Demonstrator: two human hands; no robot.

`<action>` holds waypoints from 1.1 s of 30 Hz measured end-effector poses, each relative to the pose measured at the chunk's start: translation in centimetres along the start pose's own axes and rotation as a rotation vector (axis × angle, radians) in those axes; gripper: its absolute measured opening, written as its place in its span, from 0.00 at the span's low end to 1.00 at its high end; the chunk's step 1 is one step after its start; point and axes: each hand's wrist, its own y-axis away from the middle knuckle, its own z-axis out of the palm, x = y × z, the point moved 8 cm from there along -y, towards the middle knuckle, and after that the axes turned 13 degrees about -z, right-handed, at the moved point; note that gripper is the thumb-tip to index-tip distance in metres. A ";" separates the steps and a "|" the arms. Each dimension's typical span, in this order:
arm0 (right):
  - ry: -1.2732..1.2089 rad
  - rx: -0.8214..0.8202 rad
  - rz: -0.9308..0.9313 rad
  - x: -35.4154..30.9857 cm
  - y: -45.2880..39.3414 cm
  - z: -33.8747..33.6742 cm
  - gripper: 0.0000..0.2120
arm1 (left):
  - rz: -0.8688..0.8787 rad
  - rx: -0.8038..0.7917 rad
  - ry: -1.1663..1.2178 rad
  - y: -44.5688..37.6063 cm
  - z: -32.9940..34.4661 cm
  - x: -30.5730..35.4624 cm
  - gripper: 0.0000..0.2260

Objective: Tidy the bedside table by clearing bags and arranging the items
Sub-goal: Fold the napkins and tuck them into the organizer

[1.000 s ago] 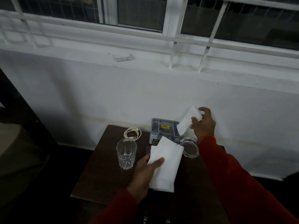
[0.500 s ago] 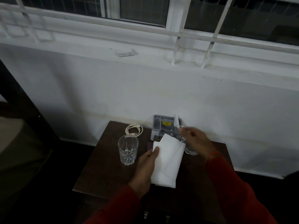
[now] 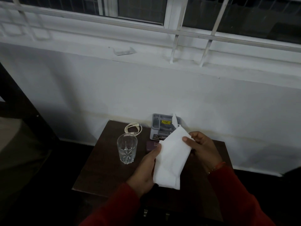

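Observation:
A white paper bag (image 3: 171, 159) hangs over the dark wooden bedside table (image 3: 101, 170), gripped from both sides. My left hand (image 3: 145, 168) clasps its lower left edge, and my right hand (image 3: 202, 147) pinches its upper right corner. A second white paper piece (image 3: 175, 119) sticks up behind the bag, against the grey box (image 3: 160, 126); whether my right hand touches it is hidden. A clear cut glass (image 3: 127, 149) stands left of the bag. A coiled white cable (image 3: 133, 128) lies behind the glass. A small dark maroon item (image 3: 151, 145) lies partly hidden under the bag.
The table stands against a white wall (image 3: 162, 88) under a barred window. A small flat object (image 3: 123, 51) rests on the window ledge. A dark bed frame (image 3: 24, 111) runs along the left. The floor around the table is dark.
My right hand came down from the wall with the smaller paper piece and now grips the bag's top corner. The glass ashtray by the box is now hidden.

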 end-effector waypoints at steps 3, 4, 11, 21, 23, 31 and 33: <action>-0.111 0.061 -0.003 -0.5 0.0 -0.3 0.06 | 0.020 -0.071 -0.004 0.6 0.7 0.2 0.18; -0.140 0.062 -0.006 -0.8 0.0 -0.4 0.07 | 0.051 -0.079 -0.022 0.7 0.7 0.4 0.17; -0.071 -0.243 0.019 -1.8 0.7 0.7 0.13 | 0.268 0.102 -0.276 0.7 -0.3 1.8 0.10; -0.138 0.049 -0.130 -2.4 -0.8 -3.9 0.08 | 0.247 0.041 -0.326 -0.2 -0.4 1.2 0.21; -0.299 0.043 -0.127 -2.7 -0.8 -3.7 0.11 | 0.240 0.084 -0.345 -0.6 -1.0 0.9 0.24; -0.253 -0.231 -0.138 -2.4 0.4 1.1 0.19 | 0.108 -0.048 -0.174 0.1 0.3 0.3 0.14; -0.182 -0.340 -0.219 -3.0 0.6 1.7 0.21 | 0.075 -0.104 -0.074 0.7 0.7 0.7 0.17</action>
